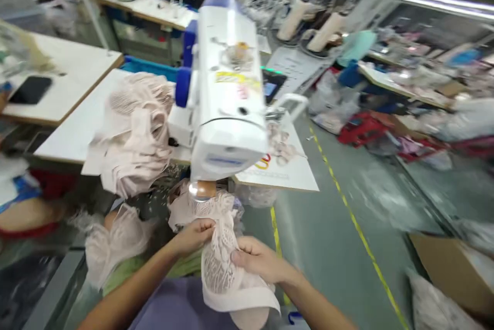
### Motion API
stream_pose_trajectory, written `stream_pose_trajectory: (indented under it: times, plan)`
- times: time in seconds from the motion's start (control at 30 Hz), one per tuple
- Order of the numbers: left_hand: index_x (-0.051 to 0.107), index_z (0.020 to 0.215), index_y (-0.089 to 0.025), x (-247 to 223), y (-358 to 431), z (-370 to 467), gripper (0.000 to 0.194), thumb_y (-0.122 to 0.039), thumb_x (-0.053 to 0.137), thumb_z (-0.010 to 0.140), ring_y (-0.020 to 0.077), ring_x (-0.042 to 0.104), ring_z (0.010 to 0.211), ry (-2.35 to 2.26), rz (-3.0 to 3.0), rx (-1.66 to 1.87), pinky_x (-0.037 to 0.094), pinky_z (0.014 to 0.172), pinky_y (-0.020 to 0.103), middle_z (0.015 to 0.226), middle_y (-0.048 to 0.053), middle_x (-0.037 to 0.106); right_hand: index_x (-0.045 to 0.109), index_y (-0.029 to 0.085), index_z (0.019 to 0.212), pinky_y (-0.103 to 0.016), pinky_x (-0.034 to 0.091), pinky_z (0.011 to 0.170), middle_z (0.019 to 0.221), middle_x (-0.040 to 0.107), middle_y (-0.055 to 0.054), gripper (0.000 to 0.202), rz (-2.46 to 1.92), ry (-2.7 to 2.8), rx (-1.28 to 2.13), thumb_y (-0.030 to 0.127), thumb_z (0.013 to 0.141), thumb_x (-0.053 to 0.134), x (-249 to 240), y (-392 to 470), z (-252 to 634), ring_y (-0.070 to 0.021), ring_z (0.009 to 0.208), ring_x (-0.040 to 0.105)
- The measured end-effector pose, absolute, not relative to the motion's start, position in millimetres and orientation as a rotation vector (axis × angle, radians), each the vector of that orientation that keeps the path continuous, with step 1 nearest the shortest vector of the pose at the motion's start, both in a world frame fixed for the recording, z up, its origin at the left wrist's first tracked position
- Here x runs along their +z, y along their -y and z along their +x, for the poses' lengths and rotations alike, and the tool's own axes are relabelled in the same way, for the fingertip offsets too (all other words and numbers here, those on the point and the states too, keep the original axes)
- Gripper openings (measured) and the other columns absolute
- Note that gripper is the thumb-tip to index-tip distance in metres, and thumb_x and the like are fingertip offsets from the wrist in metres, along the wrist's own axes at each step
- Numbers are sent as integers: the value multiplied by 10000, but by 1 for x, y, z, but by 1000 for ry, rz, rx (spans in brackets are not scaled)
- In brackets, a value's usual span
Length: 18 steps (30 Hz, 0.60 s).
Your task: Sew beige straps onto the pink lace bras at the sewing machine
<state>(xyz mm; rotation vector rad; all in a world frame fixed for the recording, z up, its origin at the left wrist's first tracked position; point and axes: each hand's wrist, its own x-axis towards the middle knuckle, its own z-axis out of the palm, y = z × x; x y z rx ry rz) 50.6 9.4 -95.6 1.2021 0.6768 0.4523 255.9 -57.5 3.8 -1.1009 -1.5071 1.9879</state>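
Observation:
A pale pink lace bra (219, 268) hangs between my hands in front of the sewing machine. My left hand (195, 236) pinches its upper left edge, with fingers closed. Around its right side my right hand (258, 259) is closed, the thumb pressed on the lace. A wide plain band curves along the lower end, and a smooth cup-like part shows under it. The white sewing machine (231, 129) stands just beyond; lace fabric bunches below its head, and the needle area cannot be made out. Another bra (116, 242) lies over my lap at the left.
A heap of pale pink pieces (135, 129) covers the table left of the machine and hangs over its edge. Red and yellow rings (263, 161) lie on the right tabletop (285, 178). A phone (31, 90) rests on the neighbouring table. Cardboard (451, 268) stands at lower right.

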Motion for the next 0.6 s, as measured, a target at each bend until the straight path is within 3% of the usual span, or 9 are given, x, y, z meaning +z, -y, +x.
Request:
stream_pose_trajectory:
  times: [0.1,0.17,0.23,0.3,0.37,0.47,0.6]
  plan:
    - [620,867,-153,-94,-16,53,478,-621,521,893,128,514,673,-757,1166,506,427,648,233,769,16,605,663,176,941,-261,447,684,804,644,-22,462,-1207,1860,1857,606,950,495,3,37,284,-149,724,577]
    - [587,792,-157,-90,-15,46,462,-613,572,866,130,482,667,-866,1194,542,399,630,231,728,1,561,679,202,975,-256,440,693,790,662,-3,323,-1549,2015,1423,510,911,603,-7,8,311,-155,726,598]
    - [520,696,-166,-86,-10,39,478,-606,573,876,126,437,640,-934,1308,538,362,604,231,667,-17,491,677,217,999,-256,443,742,889,698,-11,246,-2006,1711,825,430,884,638,-19,-36,341,-165,806,623]
    - [471,665,-177,-80,-1,35,488,-586,510,930,128,423,637,-944,1453,526,347,601,234,648,-20,458,639,173,1051,-294,435,797,1045,690,-89,301,-2170,1475,570,422,958,498,-28,-86,372,-202,926,620]
    - [479,684,-180,-73,10,34,463,-539,458,974,136,447,645,-963,1554,564,357,613,239,659,-9,484,636,155,984,-322,423,818,1058,681,-135,366,-2247,1333,460,461,977,436,-34,-131,397,-237,977,611]
    - [577,796,-175,-64,25,34,383,-453,426,1011,157,533,699,-978,1655,639,417,664,246,727,21,577,624,164,803,-336,404,821,964,691,-140,338,-2280,1206,445,481,904,567,-41,-175,417,-265,984,607]
    - [627,1111,-187,-63,33,32,273,-369,448,1016,181,633,832,-964,1678,667,512,783,272,921,65,677,566,177,649,-317,396,795,816,677,-95,215,-2181,1065,515,310,779,673,-48,-190,423,-245,937,590]
